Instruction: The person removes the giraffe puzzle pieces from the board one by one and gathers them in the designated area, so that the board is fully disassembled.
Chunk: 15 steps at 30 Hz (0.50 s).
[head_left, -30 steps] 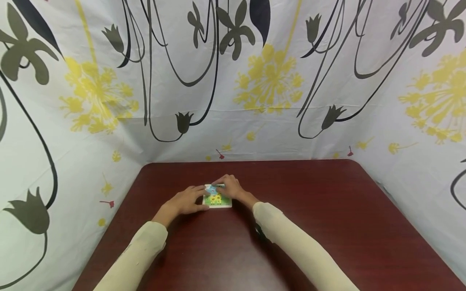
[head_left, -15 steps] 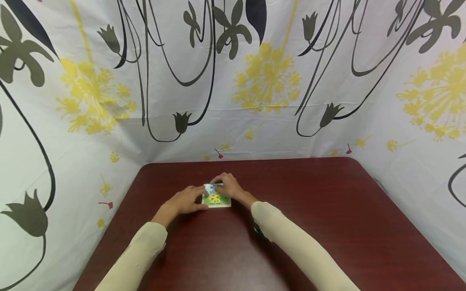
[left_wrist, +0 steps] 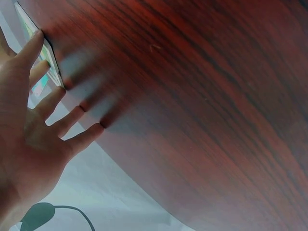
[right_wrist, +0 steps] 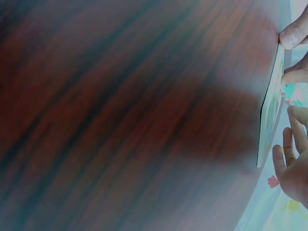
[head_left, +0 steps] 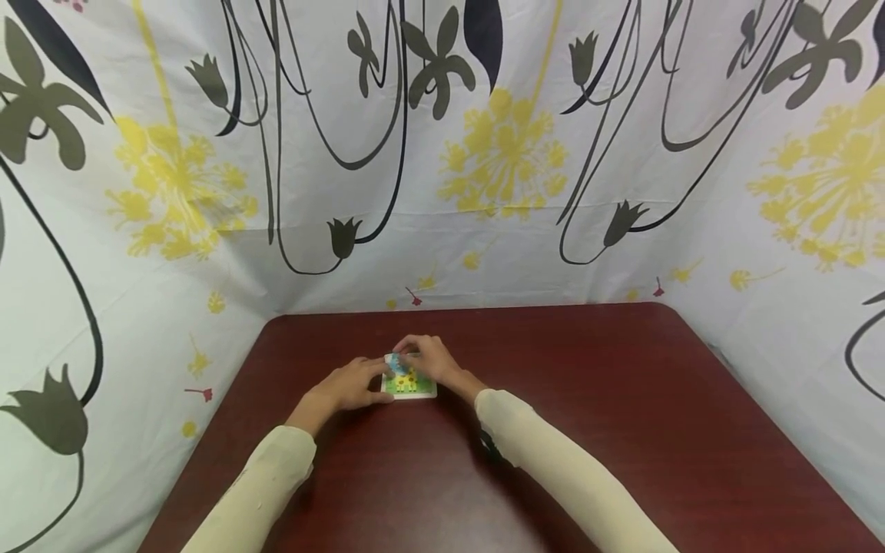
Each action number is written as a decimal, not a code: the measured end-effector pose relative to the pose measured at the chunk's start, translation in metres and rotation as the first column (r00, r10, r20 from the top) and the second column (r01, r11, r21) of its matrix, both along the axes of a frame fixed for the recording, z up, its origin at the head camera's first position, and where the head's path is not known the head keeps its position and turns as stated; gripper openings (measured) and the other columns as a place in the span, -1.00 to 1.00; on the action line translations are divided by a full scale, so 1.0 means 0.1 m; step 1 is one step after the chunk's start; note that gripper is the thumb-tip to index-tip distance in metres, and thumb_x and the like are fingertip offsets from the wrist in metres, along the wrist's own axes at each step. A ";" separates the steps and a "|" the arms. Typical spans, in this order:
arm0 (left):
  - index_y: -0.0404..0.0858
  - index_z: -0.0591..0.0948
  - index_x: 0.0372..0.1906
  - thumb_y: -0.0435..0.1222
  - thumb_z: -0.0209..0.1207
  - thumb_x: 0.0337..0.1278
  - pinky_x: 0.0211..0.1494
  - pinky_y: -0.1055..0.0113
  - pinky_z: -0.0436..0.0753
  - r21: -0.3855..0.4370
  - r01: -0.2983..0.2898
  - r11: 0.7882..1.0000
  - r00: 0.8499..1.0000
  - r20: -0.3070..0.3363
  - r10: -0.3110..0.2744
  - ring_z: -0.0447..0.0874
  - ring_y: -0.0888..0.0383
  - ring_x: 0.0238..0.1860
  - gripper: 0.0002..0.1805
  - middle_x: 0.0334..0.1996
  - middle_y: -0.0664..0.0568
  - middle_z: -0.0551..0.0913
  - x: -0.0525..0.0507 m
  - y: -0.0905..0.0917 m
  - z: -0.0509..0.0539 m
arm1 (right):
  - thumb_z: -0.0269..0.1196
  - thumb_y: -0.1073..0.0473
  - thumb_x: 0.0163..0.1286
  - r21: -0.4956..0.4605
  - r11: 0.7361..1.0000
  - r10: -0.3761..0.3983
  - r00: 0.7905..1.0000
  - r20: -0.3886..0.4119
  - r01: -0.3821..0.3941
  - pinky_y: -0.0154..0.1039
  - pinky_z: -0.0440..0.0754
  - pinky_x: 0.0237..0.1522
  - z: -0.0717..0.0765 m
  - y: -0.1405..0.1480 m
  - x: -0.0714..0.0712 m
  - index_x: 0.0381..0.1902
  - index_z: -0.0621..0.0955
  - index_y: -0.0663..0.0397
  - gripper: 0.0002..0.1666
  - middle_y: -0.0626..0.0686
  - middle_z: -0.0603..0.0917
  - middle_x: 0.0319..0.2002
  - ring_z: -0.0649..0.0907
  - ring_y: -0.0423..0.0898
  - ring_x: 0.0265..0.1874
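Observation:
A small picture board (head_left: 415, 389) with a yellow animal on green lies flat on the table. My left hand (head_left: 348, 385) rests at its left side, thumb by the near corner; the left wrist view shows that hand (left_wrist: 31, 125) with fingers spread and the board's edge (left_wrist: 54, 62) beside them. Over the board's right part reaches my right hand (head_left: 435, 361), its thumb and forefinger pinching a blue piece (head_left: 397, 365) that looks tilted at the upper left. In the right wrist view the right fingers (right_wrist: 288, 144) are bent above the board (right_wrist: 269, 115); the grip is partly hidden.
The dark red table (head_left: 567, 399) extends around the board on all sides. A white cloth (head_left: 311, 192) with flower prints hangs behind the far edge and along both sides.
My right hand has shifted slightly left with the blue piece, which is now more tilted. My left hand keeps its place at the board's left side.

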<state>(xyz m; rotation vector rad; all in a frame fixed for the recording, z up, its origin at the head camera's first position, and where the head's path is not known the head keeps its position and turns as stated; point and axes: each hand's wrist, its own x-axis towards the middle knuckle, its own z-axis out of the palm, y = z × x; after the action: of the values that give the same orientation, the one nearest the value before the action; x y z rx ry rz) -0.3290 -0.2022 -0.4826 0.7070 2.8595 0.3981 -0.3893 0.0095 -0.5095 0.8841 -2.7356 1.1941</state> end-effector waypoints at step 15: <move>0.02 0.63 0.23 0.10 0.35 0.29 0.29 -0.24 0.50 -0.011 -0.013 1.000 1.000 -0.001 0.013 0.37 -0.16 0.44 -0.50 0.41 0.06 0.50 0.00 0.00 -0.01 | 0.34 0.20 0.50 -0.099 0.994 -0.051 0.999 0.011 0.052 -0.26 0.73 -0.22 0.08 0.21 -0.10 -0.05 0.78 0.03 -0.85 0.04 0.83 -0.16 0.81 -0.10 -0.19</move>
<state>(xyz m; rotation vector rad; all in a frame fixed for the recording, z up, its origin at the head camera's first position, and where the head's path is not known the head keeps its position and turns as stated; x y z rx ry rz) -0.3288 -0.2024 -0.4839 0.6875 2.8659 0.3835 -0.3997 0.0307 -0.5018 0.7952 -2.6610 1.3137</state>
